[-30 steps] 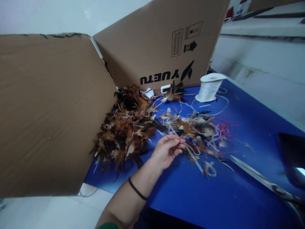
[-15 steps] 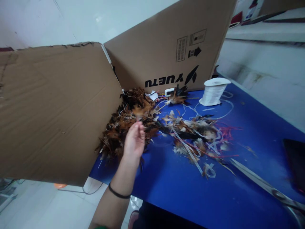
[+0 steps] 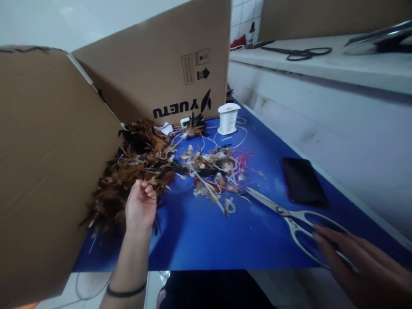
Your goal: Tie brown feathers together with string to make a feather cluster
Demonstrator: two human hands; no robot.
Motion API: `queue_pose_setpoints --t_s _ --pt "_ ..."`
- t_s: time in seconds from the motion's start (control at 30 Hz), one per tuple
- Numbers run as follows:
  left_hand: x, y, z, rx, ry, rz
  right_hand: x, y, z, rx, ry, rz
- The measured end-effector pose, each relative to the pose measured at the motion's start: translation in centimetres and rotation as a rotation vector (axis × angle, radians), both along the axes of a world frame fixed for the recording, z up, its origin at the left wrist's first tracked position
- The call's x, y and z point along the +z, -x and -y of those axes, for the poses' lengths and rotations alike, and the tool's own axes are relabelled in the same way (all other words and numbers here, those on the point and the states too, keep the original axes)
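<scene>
My left hand (image 3: 141,204) is raised palm-up in front of a heap of brown and black feathers (image 3: 112,189), with its fingers curled into a pinch. Whatever lies between those fingertips blends into the feathers behind. At the lower right, my right hand (image 3: 363,262) reaches over the handles of large metal scissors (image 3: 280,210). Its fingers are stretched out and at the handle loops; the picture is a little blurred there. The scissors lie on the blue table (image 3: 206,240), blades pointing to the loose feathers and clear strips (image 3: 209,171) in the middle.
A white ribbon spool (image 3: 228,120) stands at the back, its ribbon looping beside it. A dark phone-like slab (image 3: 304,182) lies at the right. Cardboard panels (image 3: 151,64) screen the left and back. Black scissors (image 3: 301,53) rest on a ledge along the wall.
The view has swung right, bringing the whole scissors and the dark slab into sight. My right hand has come in at the scissors' handles. My left hand stays curled by the feathers.
</scene>
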State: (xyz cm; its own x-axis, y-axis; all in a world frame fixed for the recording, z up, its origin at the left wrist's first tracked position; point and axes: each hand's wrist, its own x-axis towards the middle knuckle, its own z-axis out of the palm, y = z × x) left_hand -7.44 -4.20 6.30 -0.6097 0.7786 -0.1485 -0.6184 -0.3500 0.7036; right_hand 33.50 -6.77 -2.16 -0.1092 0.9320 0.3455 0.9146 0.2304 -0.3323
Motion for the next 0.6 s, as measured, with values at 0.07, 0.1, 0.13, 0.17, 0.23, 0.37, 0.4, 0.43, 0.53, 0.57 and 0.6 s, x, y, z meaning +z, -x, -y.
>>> queue_pose_setpoints --t_s 0.07,0.1,0.13,0.17,0.23,0.37,0.4,0.43,0.53,0.57,0.6 --pt "-0.9 -1.4 -0.5 -0.076 0.045 -0.259 0.7 0.8 -0.4 0.050 -0.178 0.114" --pt "-1.4 -2.1 -0.7 -0.101 0.076 -0.420 1.0 1.1 -0.6 0.078 -0.292 0.135" --pt "-2.0 -2.7 -0.9 -0.110 0.097 -0.602 1.1 1.3 -0.8 0.103 -0.342 0.149" --pt "-2.4 -3.3 -1.2 -0.117 0.116 -0.793 1.2 1.5 -0.9 0.120 -0.384 0.150" --pt "-3.2 -4.2 -1.9 -0.202 0.156 -1.171 1.2 1.6 -1.0 0.139 -0.373 0.149" --pt "-4.1 -5.1 -3.7 -0.239 0.160 -1.767 1.1 1.7 -0.9 0.156 -0.341 0.116" --pt "-4.4 -5.2 -4.2 -0.220 0.179 -1.873 1.0 1.7 -0.9 0.162 -0.338 0.107" --pt "-4.6 -5.3 -4.7 -0.206 0.212 -1.964 1.0 1.8 -0.9 0.170 -0.334 0.099" --pt "-5.6 -5.6 -5.8 -0.214 0.354 -2.140 0.9 2.3 -0.9 0.213 -0.302 0.073" --pt "-5.9 -5.6 -6.1 -0.220 0.393 -2.169 0.9 2.7 -0.9 0.228 -0.290 0.063" --pt "-6.2 -5.5 -6.2 -0.219 0.422 -2.185 0.9 3.0 -1.0 0.243 -0.279 0.055"
